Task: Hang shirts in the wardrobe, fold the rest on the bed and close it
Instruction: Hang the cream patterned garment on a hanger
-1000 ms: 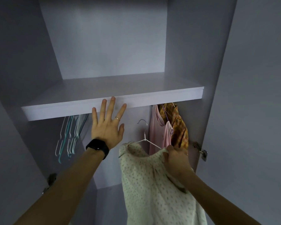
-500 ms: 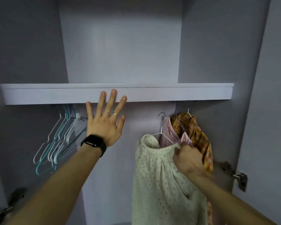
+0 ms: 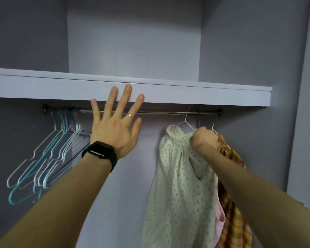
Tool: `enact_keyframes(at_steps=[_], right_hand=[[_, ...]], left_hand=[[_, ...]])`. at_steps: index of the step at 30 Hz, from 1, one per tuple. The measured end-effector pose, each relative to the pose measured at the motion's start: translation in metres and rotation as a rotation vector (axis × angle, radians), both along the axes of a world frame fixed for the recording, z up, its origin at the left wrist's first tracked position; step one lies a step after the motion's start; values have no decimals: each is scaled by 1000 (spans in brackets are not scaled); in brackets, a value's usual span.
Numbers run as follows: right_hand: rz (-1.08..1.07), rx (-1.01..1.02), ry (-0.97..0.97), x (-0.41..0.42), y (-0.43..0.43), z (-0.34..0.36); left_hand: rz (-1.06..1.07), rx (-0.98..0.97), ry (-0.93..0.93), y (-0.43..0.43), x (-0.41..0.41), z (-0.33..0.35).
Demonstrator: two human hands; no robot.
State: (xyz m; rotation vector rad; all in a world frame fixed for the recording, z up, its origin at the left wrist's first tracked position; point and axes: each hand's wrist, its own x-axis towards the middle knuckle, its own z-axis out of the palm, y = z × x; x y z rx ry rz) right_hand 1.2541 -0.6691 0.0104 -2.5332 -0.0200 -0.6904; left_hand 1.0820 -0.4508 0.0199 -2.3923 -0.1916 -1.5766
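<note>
A cream shirt with a small dotted print point(image 3: 177, 185) hangs on a white wire hanger point(image 3: 186, 120) whose hook reaches up to the metal rail point(image 3: 159, 113) under the wardrobe shelf point(image 3: 204, 95). My right hand point(image 3: 202, 138) grips the shirt's right shoulder at the hanger. Behind it hang a pink garment point(image 3: 219, 222) and an orange plaid shirt point(image 3: 234, 203). My left hand point(image 3: 116, 122), with a black watch on the wrist, is raised with fingers spread; its fingertips overlap the shelf's front edge.
Several empty white and teal wire hangers point(image 3: 48, 158) hang bunched at the rail's left end. The wardrobe's right side panel point(image 3: 258, 140) stands close to the hung clothes. An open door panel point(image 3: 308, 122) runs down the far right.
The view has dropped, so the rail under the shelf now shows. My right hand has lifted the cream shirt's hanger up to the rail. My left hand stays spread near the shelf edge.
</note>
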Motion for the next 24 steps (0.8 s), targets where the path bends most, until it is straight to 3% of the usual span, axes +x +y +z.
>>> enact_keyframes(at_steps=[4,12,20,24], right_hand=[[-13,-40,69,18,11,-20],[-123,91,63,50,-29,-22],[24,-85,82,37,-33,-30],[90,-78,267,14,-48,-13]], left_hand=[[-5,-15,2,-2,-1,1],[-10,-27,26,-4,-4,1],[-4,-82,96,-8,-11,1],[27,-128,181,-16,-19,6]])
